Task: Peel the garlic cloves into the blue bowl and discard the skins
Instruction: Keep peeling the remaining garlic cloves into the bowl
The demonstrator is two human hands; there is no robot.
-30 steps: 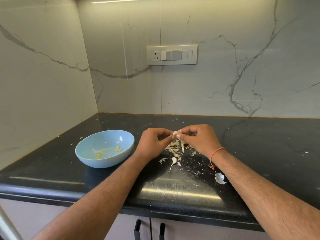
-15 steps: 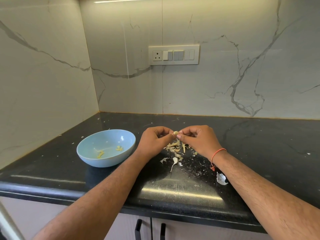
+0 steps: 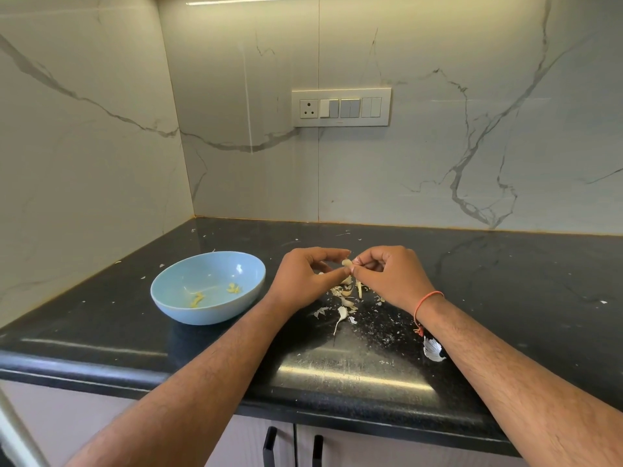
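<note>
Black counter [image 3: 505, 281] carrying blue bowl [image 3: 175, 308] at left. Garlic skins [image 3: 344, 294] lying in loose heap just right of bowl, under hands. White garlic piece [image 3: 432, 349] sitting near front edge, right of heap. Pale flecks [image 3: 381, 326] scattering between heap and garlic piece.

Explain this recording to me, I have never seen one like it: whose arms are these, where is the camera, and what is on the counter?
There is no machine here. A person wears one camera on the head, looking down at their own two bare arms. The left hand and right hand together pinch a small garlic clove above the black counter. Left of the hands sits the blue bowl, holding a few yellowish pieces. Under the hands lies a scatter of skins. A white papery piece lies by the right forearm.
</note>
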